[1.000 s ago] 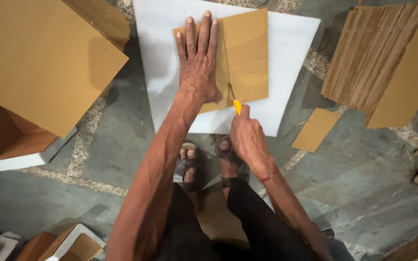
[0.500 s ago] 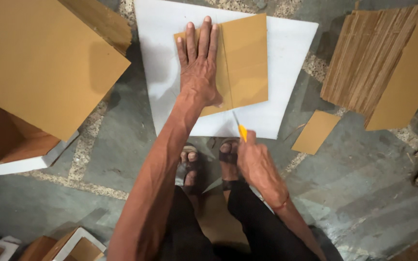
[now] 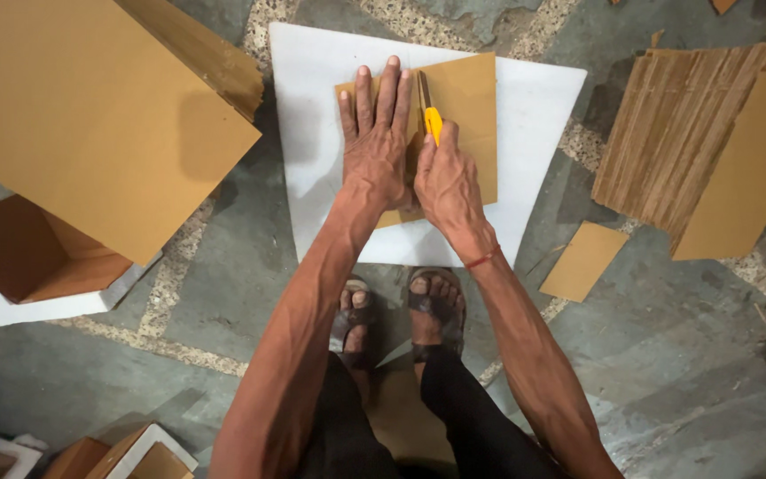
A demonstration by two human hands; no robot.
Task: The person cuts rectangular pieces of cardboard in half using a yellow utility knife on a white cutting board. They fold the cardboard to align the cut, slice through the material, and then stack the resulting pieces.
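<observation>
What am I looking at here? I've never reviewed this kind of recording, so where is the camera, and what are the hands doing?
The camera sits on a person's head and looks straight down, so the arms reach into the picture from the bottom and the sandalled feet show below. The left hand lies flat, pressing a brown cardboard piece onto a white board laid on the stone floor. The right hand grips a yellow utility knife, its tip on the cardboard beside the left fingers. Around them: a large cardboard sheet on the left, a stack of corrugated pieces on the right, and a small offcut on the floor.
</observation>
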